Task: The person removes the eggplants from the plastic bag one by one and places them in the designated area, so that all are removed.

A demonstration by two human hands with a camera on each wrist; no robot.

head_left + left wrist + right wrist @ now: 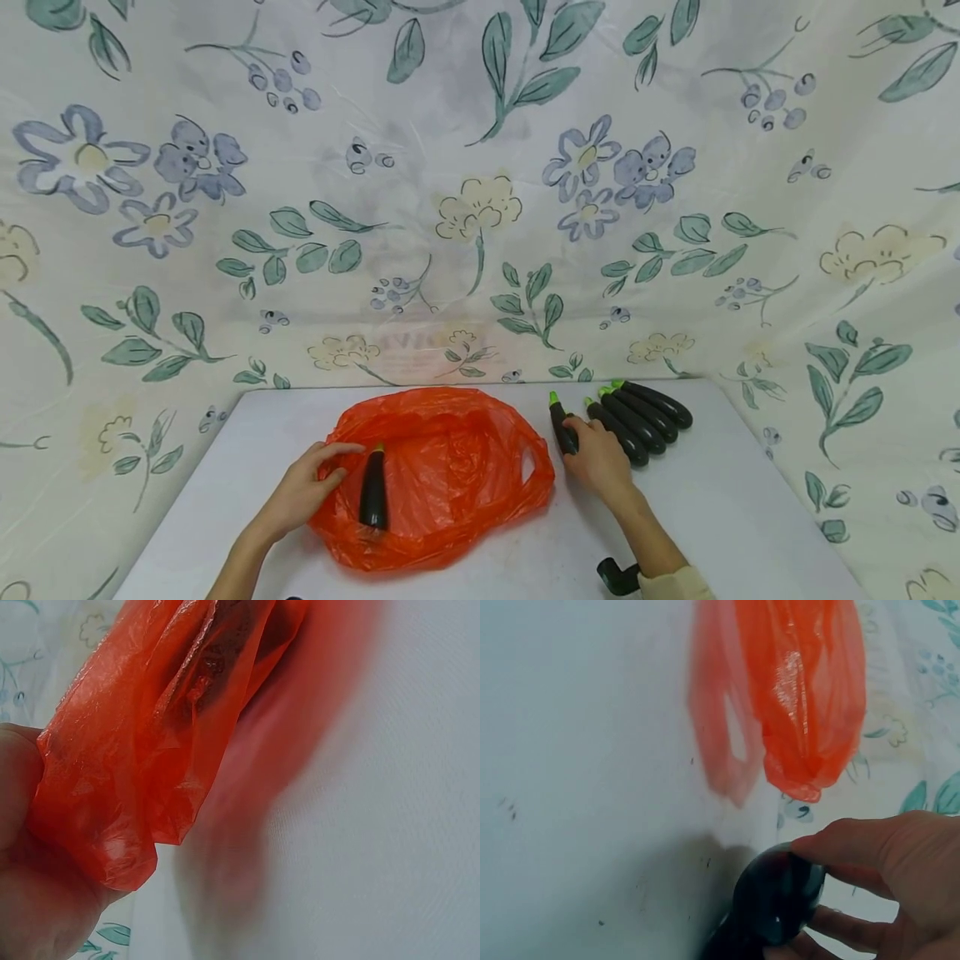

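A red plastic bag (457,467) lies spread with its mouth upward on the white table. One dark eggplant (373,492) with a green stem end rests inside it, toward the left. My left hand (311,483) holds the bag's left edge, its fingers reaching over the rim; in the left wrist view the red film (97,802) lies against the thumb and palm. To the right of the bag, my right hand (596,457) grips another eggplant (557,417) near its rounded end. The right wrist view shows thumb and fingers around that glossy end (776,889).
Several more eggplants (637,417) lie side by side just right of my right hand. The white table (720,517) meets a floral sheet (480,275) at the back. A black device (618,575) sits by the right wrist. One bag handle loop (538,462) points right.
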